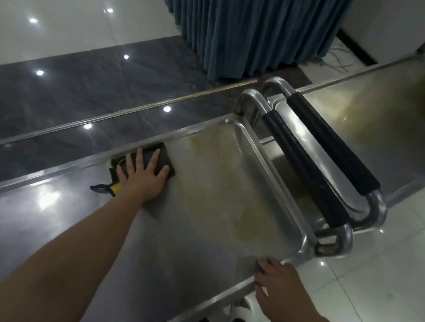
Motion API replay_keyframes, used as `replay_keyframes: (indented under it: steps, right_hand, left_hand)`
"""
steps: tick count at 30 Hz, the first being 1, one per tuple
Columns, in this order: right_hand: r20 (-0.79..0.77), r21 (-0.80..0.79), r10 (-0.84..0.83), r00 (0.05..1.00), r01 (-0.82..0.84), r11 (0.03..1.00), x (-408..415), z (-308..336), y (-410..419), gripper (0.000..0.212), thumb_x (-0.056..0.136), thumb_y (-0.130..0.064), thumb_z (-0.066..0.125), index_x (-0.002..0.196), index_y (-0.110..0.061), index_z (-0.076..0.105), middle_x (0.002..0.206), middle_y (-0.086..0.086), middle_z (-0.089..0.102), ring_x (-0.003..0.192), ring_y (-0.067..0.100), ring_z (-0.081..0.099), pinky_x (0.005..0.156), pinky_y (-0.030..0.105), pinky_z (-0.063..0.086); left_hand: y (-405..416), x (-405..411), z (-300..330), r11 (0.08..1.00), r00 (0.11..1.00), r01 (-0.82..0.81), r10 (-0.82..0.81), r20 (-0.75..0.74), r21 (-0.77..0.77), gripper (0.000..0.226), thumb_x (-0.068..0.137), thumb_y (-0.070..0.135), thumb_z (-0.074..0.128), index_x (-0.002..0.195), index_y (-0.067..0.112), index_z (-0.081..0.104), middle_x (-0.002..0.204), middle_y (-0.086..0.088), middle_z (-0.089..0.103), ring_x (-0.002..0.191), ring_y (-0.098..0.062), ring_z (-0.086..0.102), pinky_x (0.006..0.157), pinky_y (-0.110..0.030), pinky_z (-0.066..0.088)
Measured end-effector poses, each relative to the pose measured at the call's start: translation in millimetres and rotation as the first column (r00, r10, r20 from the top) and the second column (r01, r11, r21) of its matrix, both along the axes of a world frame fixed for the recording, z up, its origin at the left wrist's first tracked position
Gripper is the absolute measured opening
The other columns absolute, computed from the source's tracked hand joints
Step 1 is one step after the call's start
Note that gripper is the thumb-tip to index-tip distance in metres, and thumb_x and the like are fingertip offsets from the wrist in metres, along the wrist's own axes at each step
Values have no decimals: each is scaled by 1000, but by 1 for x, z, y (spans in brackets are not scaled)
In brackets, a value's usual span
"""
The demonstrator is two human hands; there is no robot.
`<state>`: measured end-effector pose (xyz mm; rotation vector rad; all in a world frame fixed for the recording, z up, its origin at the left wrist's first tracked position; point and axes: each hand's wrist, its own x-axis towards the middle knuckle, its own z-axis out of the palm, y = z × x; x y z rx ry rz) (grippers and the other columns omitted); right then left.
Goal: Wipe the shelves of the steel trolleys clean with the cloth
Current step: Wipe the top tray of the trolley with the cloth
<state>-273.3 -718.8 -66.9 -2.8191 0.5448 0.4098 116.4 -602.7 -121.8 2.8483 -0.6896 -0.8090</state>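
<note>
Floor: glossy white tiles (51, 2) at far left, then a dark grey marble-look band (60, 104) edged by a thin brass strip (132, 109); ceiling lights show in all of it.
Writing: I can read no brand, label or lettering on anything here.
Left hand (143, 176): my fingers are spread flat, palm down, pressing the cloth against the shelf; nothing is pinched.
Cloth: a dark grey folded cloth (162, 154) with a yellow patch and a dark loop at its near-left end lies under my left hand, against the far rim of the shelf. Its long axis runs slantwise from near-left to far-right, roughly following that rim.
Shelf: the top shelf of the near stainless-steel trolley (196, 239) is a shallow tray with a raised lip. Its long axis runs from lower left to upper right. Yellowish-brown staining sits toward its right end.
Right hand (281, 289): it rests on the near rim of the shelf, fingers bent over the lip and close together, well apart from the cloth.
Curtain: a pleated teal curtain (249, 23) hangs at the top middle, reaching the floor.
Handles: two curved steel handles with black foam grips (304, 169) stand side by side where the two trolleys meet.
Second trolley: another steel trolley shelf (385, 120), also stained brownish, stretches away to the upper right, in line with the first.
</note>
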Motion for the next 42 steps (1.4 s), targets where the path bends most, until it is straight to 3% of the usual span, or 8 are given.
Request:
replay_keyframes:
  steps: [5, 9, 13, 20, 25, 30, 37, 42]
  right_hand:
    - [-8, -41, -100, 995, 99, 994, -11, 7, 8, 50, 51, -35, 91, 98, -32, 75, 112, -8, 71, 104, 14, 69, 80, 44, 56]
    - [-53, 71, -260, 964, 263, 962, -17, -1, -6, 62, 93, -44, 54, 151, -35, 31, 156, -14, 31, 144, 10, 30, 118, 41, 24]
    - [-171, 66, -425, 889, 441, 895, -11, -9, -23, 74, 95, -58, 43, 155, -37, 5, 163, -11, 10, 150, 14, 8, 120, 49, 11]
    - [-272, 19, -458, 846, 481, 877, -14, -16, -23, 79, 93, -64, 41, 154, -40, -3, 165, -9, -4, 151, 15, -4, 118, 54, 4]
    - [-270, 3, -439, 857, 457, 890, -10, -13, -24, 79, 93, -63, 40, 155, -38, -3, 165, -6, -4, 152, 17, -2, 119, 56, 7]
    - [-273, 8, -434, 858, 453, 891, -15, -15, -24, 79, 93, -66, 36, 154, -39, -6, 165, -6, -6, 152, 18, -5, 119, 56, 6]
    - [-267, 35, -457, 848, 483, 875, -20, -21, -24, 75, 93, -67, 33, 152, -44, -7, 164, -10, -10, 151, 14, -10, 118, 56, 8]
    - [-265, 52, -472, 841, 501, 864, -20, -26, -24, 75, 93, -66, 33, 152, -45, -9, 163, -12, -12, 150, 13, -14, 118, 55, 8]
  left_hand:
    - [-16, 15, 1, 999, 999, 30, -30, 29, -11, 69, 94, 71, 13, 153, 45, -12, 161, 0, -28, 147, -29, -28, 115, -57, -18]
    - [-24, 4, 2, 999, 997, 27, -25, 67, -22, 69, 95, 68, 11, 154, 41, -10, 162, -3, -26, 147, -31, -27, 115, -59, -18]
    - [-30, -36, 12, 989, 989, 148, -148, 10, -23, 68, 96, 68, 12, 154, 42, -14, 162, -3, -27, 147, -30, -28, 116, -57, -19]
    - [8, -220, 10, 933, 934, 356, -355, 33, -47, 70, 94, 69, 14, 149, 46, -22, 162, -5, -25, 146, -31, -29, 116, -55, -19]
    - [36, -271, 27, 810, 817, 577, -573, 63, -107, 60, 84, 62, 42, 139, 42, 52, 143, -9, 55, 127, -38, 55, 98, -58, 45]
    - [40, -230, 1, 749, 757, 652, -652, 49, -117, 59, 88, 80, 0, 143, 63, -14, 166, 6, -6, 150, -22, -18, 120, -48, -9]
    - [-37, -104, -2, 919, 914, 386, -367, 175, -85, 66, 91, 76, 10, 151, 53, 0, 167, -3, 1, 152, -28, -2, 120, -49, -3]
    - [-87, -7, 0, 967, 964, 247, -238, 117, -68, 71, 92, 76, 14, 154, 46, 0, 166, -5, -11, 151, -27, -12, 120, -54, -7]
